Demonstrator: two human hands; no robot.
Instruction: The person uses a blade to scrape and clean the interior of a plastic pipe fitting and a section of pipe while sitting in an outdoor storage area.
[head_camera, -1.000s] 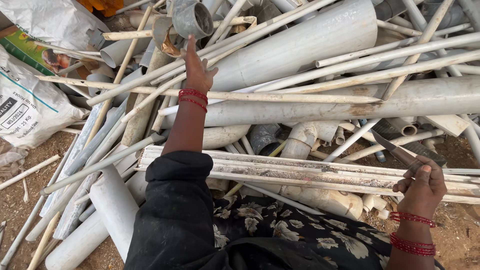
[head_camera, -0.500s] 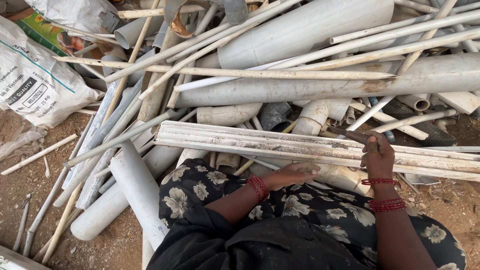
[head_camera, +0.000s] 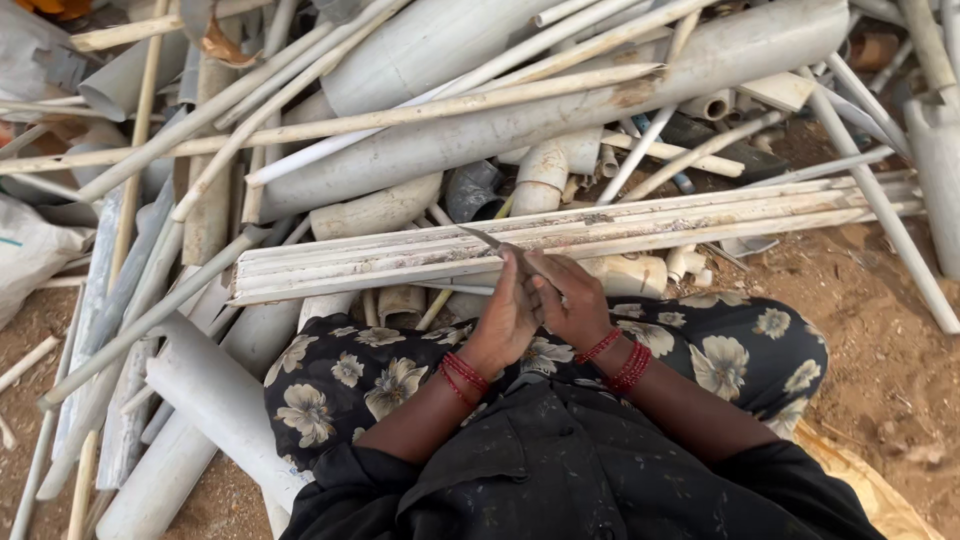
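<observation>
Head view: worn on the person's head, looking steeply down (close) over the lap.
Faces: pipe pile (head_camera: 560, 120) beyond the knees.

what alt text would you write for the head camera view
Seen from above, a seated person's left hand and right hand meet around a thin knife whose blade points at a long ribbed white plastic strip lying across their lap. Beyond it, grey and white pipes lie piled on sandy ground.
</observation>
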